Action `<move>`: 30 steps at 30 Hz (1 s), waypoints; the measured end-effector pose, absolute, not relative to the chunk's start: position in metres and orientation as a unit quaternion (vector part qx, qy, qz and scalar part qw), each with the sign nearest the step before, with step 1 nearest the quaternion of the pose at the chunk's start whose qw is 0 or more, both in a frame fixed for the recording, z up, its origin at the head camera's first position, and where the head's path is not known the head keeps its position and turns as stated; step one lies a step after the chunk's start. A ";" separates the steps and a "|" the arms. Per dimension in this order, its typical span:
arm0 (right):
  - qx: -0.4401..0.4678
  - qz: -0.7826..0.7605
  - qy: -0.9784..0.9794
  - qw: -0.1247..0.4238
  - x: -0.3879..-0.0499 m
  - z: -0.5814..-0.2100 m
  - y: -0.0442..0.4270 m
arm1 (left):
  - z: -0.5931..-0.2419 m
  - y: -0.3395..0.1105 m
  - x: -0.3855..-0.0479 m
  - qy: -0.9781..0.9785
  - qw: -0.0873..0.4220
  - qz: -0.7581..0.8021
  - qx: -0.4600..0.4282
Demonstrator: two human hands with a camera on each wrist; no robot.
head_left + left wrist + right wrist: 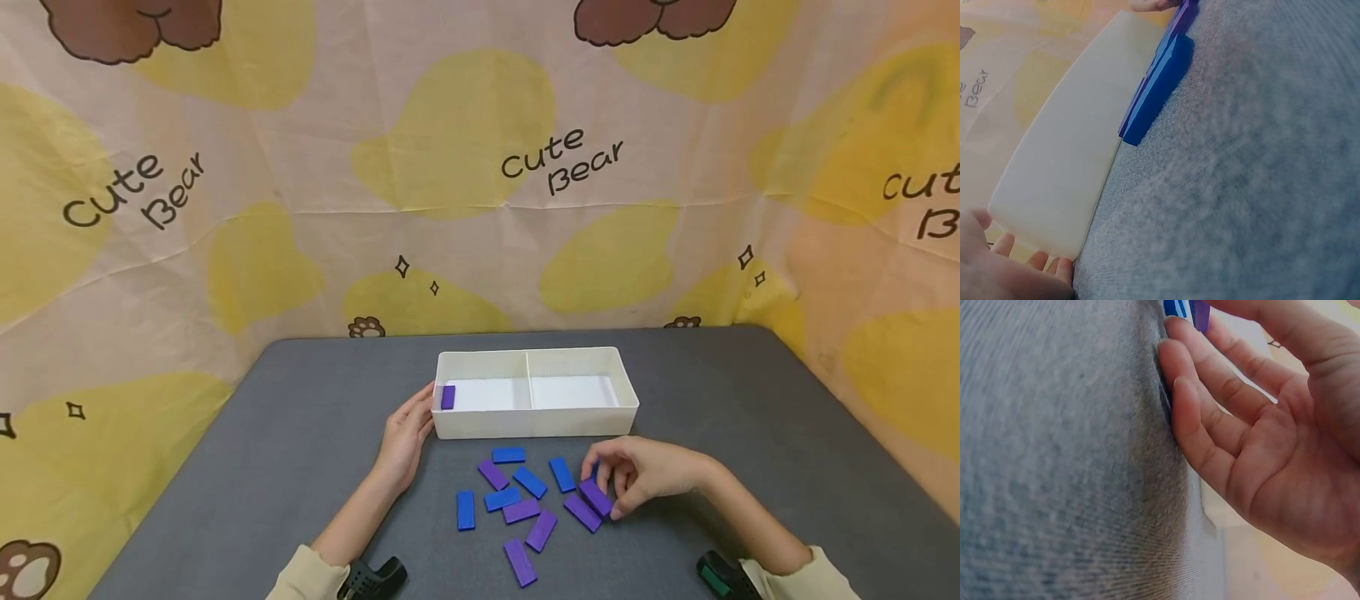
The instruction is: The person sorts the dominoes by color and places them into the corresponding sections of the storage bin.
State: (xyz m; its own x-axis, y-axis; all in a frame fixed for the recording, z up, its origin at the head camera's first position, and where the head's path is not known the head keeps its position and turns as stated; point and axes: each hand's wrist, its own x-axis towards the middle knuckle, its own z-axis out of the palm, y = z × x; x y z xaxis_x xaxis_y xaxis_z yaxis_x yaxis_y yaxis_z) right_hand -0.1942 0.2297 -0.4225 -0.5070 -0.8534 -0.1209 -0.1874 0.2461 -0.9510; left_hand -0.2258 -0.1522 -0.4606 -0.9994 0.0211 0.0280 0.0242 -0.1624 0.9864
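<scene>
A white two-compartment box (536, 422) stands at the back of the table, one purple block (447, 397) in its left compartment. My left hand (405, 437) rests its fingers against the box's left end; the left wrist view shows the hand (1016, 269) at the box's corner. In front of the box's right part, my right hand (652, 471) pinches a purple block (596, 497) between thumb and fingers. Right beside it lies another purple block (582, 512). A blue block is partly hidden behind the right fingers. The right wrist view shows the hand (1272, 444) with curved fingers near the cloth.
Several blue blocks (466, 510) and purple blocks (520, 562) lie loose on the grey table (322, 417) in front of the box, between the two forearms. A patterned cloth (465, 133) hangs behind the table.
</scene>
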 end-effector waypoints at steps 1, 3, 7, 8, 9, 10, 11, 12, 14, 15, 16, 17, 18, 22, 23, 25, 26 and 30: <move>-0.364 -0.495 0.714 0.335 -0.194 -0.422 0.229 | -0.461 -0.152 -0.226 -0.648 0.001 -0.761 -0.018; -0.360 -0.497 0.716 0.333 -0.194 -0.421 0.229 | -0.461 -0.152 -0.226 -0.650 0.000 -0.760 -0.018; -0.354 -0.500 0.719 0.328 -0.192 -0.418 0.226 | -0.460 -0.152 -0.226 -0.652 -0.002 -0.758 -0.021; -0.354 -0.501 0.719 0.327 -0.192 -0.417 0.225 | -0.460 -0.152 -0.226 -0.652 -0.002 -0.758 -0.020; -0.355 -0.500 0.720 0.324 -0.191 -0.415 0.224 | -0.460 -0.152 -0.226 -0.652 -0.002 -0.758 -0.021; -0.355 -0.501 0.721 0.322 -0.191 -0.414 0.224 | -0.460 -0.152 -0.226 -0.652 -0.002 -0.758 -0.020; -0.356 -0.501 0.722 0.319 -0.191 -0.413 0.223 | -0.460 -0.152 -0.226 -0.653 -0.002 -0.757 -0.021; -0.355 -0.501 0.723 0.316 -0.191 -0.411 0.223 | -0.460 -0.152 -0.226 -0.653 -0.002 -0.757 -0.020; -0.356 -0.499 0.727 0.309 -0.192 -0.409 0.223 | -0.460 -0.153 -0.226 -0.654 -0.002 -0.756 -0.019; -0.358 -0.497 0.730 0.304 -0.192 -0.407 0.222 | -0.460 -0.153 -0.226 -0.654 -0.002 -0.756 -0.018; -0.358 -0.496 0.732 0.301 -0.193 -0.406 0.222 | -0.460 -0.153 -0.226 -0.654 -0.002 -0.756 -0.017; -0.360 -0.494 0.734 0.295 -0.193 -0.405 0.222 | -0.460 -0.153 -0.226 -0.654 -0.002 -0.756 -0.017; -0.362 -0.493 0.736 0.290 -0.194 -0.404 0.222 | -0.460 -0.153 -0.226 -0.654 -0.002 -0.756 -0.016; -0.367 -0.488 0.743 0.273 -0.197 -0.401 0.219 | -0.460 -0.153 -0.226 -0.654 -0.003 -0.756 -0.014; -0.366 -0.489 0.745 0.269 -0.197 -0.400 0.218 | -0.460 -0.152 -0.226 -0.654 -0.003 -0.756 -0.014; -0.365 -0.488 0.748 0.263 -0.198 -0.398 0.216 | -0.460 -0.152 -0.226 -0.654 -0.003 -0.756 -0.015; -0.364 -0.488 0.750 0.260 -0.198 -0.396 0.215 | -0.460 -0.152 -0.227 -0.654 -0.003 -0.756 -0.016; -0.364 -0.476 0.764 0.240 -0.200 -0.390 0.211 | -0.461 -0.152 -0.227 -0.653 -0.001 -0.757 -0.018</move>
